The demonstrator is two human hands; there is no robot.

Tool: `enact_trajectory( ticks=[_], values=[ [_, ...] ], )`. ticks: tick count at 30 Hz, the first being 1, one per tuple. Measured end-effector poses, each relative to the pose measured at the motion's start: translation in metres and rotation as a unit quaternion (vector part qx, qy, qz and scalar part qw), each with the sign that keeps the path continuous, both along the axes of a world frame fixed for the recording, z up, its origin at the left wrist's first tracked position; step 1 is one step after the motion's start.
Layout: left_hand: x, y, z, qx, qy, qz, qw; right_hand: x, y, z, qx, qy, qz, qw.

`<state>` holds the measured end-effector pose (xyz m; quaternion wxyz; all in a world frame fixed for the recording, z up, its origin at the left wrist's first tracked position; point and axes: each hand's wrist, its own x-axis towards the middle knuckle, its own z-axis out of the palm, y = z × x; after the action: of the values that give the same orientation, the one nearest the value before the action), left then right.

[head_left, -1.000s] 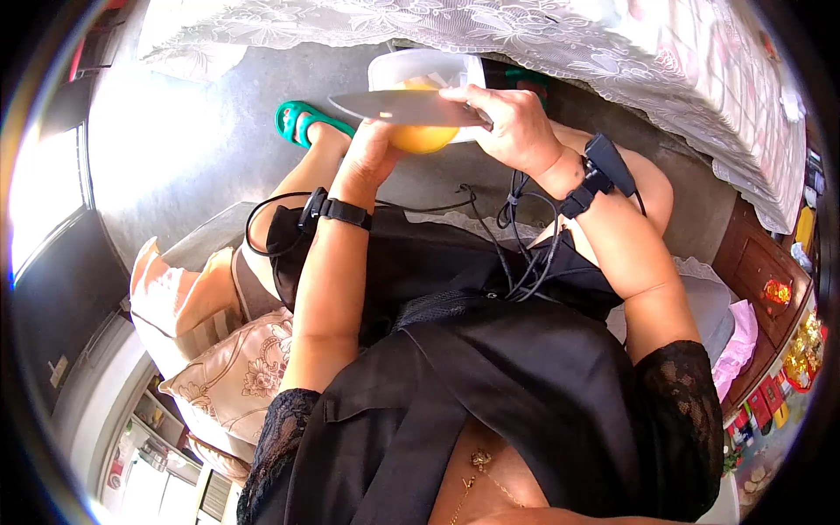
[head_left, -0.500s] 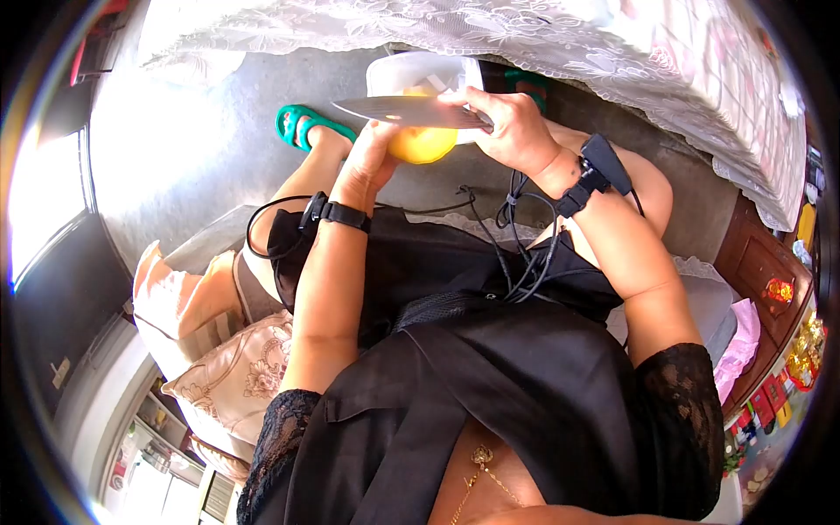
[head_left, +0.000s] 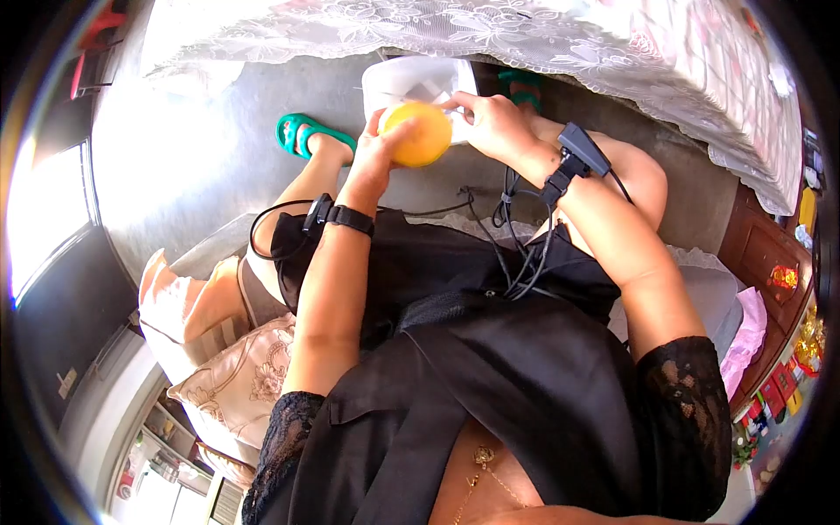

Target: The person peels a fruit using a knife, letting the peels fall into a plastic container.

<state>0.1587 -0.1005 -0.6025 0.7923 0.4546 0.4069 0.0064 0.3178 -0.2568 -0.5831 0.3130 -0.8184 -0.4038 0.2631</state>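
My left hand (head_left: pixel 378 149) is closed around a round yellow fruit (head_left: pixel 422 133), its thumb across the near side. Just to the right, my right hand (head_left: pixel 500 127) is curled in a grip on a kitchen knife (head_left: pixel 451 108). Little of the knife shows, as most of the blade is hidden behind the fruit. Both hands are above my knees, over a white plastic bin (head_left: pixel 385 80) on the floor. Greyish and pale pieces lie inside the bin, partly covered by the fruit and fingers.
A lace-covered table (head_left: pixel 490 35) runs along the top. Green slippers (head_left: pixel 302 131) are on my feet on the grey floor (head_left: pixel 227 131). Black cables (head_left: pixel 525 280) hang from my wrist straps across my lap. A patterned cushion (head_left: pixel 249 376) sits at my left, a wooden cabinet (head_left: pixel 766 254) at the right.
The knife has swung from lying across the top of the fruit to mostly behind it. The fruit is raised and turned more toward me, showing its round face.
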Motion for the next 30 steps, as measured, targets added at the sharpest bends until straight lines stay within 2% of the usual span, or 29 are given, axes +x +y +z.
enact_trajectory(
  ticks=[5, 8, 11, 15, 18, 22, 28, 30],
  values=[
    [0.006, -0.007, -0.001, 0.104, 0.051, -0.020, 0.993, -0.015, 0.005, -0.007, -0.059, -0.031, -0.037, 0.997],
    [0.008, -0.009, -0.011, 0.156, 0.016, -0.021, 0.987, -0.015, 0.005, -0.010, -0.059, -0.027, -0.037, 0.997],
    [0.008, -0.003, 0.000, 0.079, 0.063, -0.024, 0.995, -0.008, 0.004, -0.021, -0.008, -0.013, -0.028, 1.000],
    [0.007, 0.002, 0.007, 0.000, 0.012, -0.008, 1.000, 0.000, 0.004, -0.018, 0.009, 0.015, -0.028, 0.999],
    [0.008, -0.005, -0.018, 0.148, 0.013, -0.014, 0.989, -0.004, 0.006, -0.024, -0.023, 0.019, -0.033, 0.999],
    [0.008, -0.006, -0.015, 0.225, 0.051, -0.055, 0.971, -0.008, 0.009, -0.030, -0.065, 0.017, -0.041, 0.997],
    [0.011, -0.002, 0.014, 0.036, -0.008, -0.005, 0.999, 0.003, 0.004, -0.036, 0.028, 0.030, -0.032, 0.999],
    [0.009, -0.003, -0.010, 0.124, -0.001, -0.017, 0.992, 0.001, 0.005, -0.038, 0.024, 0.035, -0.039, 0.998]
  ],
)
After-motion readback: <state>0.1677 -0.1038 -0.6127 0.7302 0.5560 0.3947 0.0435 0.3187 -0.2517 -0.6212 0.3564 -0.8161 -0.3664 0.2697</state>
